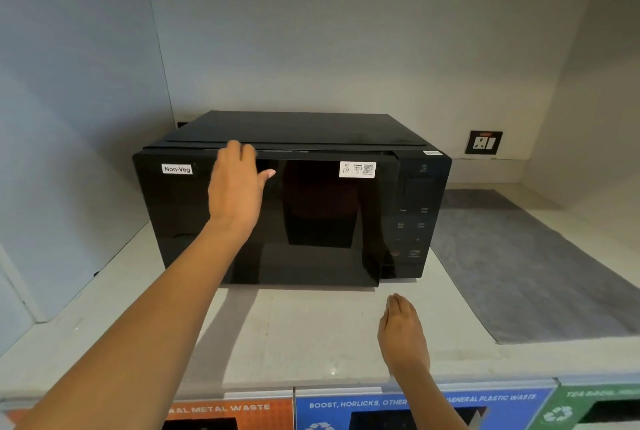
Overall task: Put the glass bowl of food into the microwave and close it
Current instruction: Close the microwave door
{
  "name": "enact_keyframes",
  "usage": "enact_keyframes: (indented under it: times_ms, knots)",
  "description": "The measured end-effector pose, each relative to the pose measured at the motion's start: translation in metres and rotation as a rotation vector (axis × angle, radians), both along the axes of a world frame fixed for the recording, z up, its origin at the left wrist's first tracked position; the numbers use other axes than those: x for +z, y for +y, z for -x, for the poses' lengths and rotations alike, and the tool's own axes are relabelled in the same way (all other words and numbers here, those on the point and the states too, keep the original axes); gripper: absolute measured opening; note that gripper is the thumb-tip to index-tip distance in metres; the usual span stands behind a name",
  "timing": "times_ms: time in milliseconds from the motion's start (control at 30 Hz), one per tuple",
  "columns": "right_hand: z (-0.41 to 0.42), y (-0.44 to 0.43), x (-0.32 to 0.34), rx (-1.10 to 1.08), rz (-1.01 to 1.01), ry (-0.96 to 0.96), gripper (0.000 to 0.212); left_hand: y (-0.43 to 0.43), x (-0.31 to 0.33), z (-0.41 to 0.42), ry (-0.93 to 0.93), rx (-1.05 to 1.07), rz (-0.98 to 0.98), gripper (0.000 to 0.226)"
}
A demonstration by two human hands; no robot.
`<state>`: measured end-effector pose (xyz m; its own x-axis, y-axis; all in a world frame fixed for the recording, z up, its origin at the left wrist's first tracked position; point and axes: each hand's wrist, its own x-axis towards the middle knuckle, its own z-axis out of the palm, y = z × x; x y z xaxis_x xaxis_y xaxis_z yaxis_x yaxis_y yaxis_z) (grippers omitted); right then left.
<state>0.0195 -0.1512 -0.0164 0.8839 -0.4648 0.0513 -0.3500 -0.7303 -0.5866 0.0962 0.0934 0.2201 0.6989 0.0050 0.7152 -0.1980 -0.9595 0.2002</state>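
Left hand (pixel 239 187): we have it flat on the upper part of the door, fingers together and reaching the top edge, thumb out to the right; nothing is clamped in it.
Door (pixel 311 221): black, glossy, hinged on the left we judge; its right edge stands a little proud of the control panel, with a thin gap along the top, so we read it as nearly shut, not latched.
Microwave (pixel 294 128): it sits on a pale counter (pixel 311 336) in a corner, with a "Non-Veg" label (pixel 177 169) at the door's top left and a white sticker (pixel 357 169) at top right.
Glass bowl: we cannot see it; the door is too dark to show the inside, and it is not on the counter, so we judge it is already in there.
Handling: a smooth, stiff door that swings lightly; we push with a flat palm, best nearer the free right edge. The bowl, if we reach for it again, is heavy, slippery, breakable; we take it by both sides.
Right hand (pixel 401 329): low over the counter, fingers loosely together, holding nothing.
Mat (pixel 519 256): grey, right of the microwave.
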Motion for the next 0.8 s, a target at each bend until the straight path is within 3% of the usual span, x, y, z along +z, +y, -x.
enact_keyframes:
  times_ms: [100,200,433,800]
  knots:
    - [-0.001,0.000,0.002,0.007,0.011,0.008,0.057,-0.014,0.000,0.002,-0.036,-0.242,-0.058,0.041]
    - [-0.002,0.000,0.003,0.003,0.005,0.018,0.057,-0.031,0.003,0.001,-0.057,-0.336,-0.027,0.038]
    - [-0.001,0.000,0.003,0.000,-0.032,0.028,0.058,-0.047,0.002,-0.004,-0.067,-0.355,0.171,0.036]
    - [0.001,0.000,0.001,0.042,0.060,0.084,0.062,-0.051,0.002,-0.007,-0.061,-0.347,0.203,0.036]
